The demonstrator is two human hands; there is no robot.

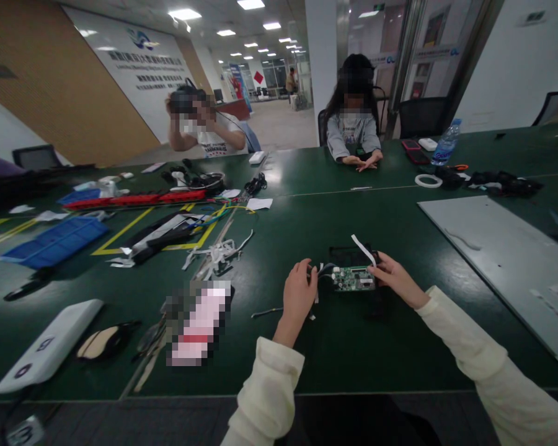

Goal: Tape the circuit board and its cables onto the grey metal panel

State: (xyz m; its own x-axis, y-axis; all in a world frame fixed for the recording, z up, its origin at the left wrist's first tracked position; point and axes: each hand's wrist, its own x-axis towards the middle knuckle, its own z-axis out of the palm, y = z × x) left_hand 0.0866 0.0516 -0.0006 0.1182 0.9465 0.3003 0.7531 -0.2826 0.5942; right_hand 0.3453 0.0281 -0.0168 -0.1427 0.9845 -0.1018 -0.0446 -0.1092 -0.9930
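A green circuit board (pixel 354 279) lies on a black frame-like part (pixel 348 255) in front of me, on the dark green table. My right hand (pixel 397 279) is at the board's right edge, thumb and fingers closed on the lower end of a narrow white strip (pixel 363 249), which sticks up to the left. Grey cables (pixel 326 269) run from the board's left side to my left hand (pixel 299 296). Its fingers are curled and closed around them, the fingertips partly hidden. A thin dark cord (pixel 266 312) lies left of that wrist.
Left are a pile of white strips (pixel 218 257), a blurred pink object (pixel 202 322), a white box (pixel 51 344), a mouse (pixel 105 342) and a blue tray (pixel 56 240). A grey panel (pixel 497 266) lies right, with a water bottle (pixel 446 144) behind. Two people sit opposite.
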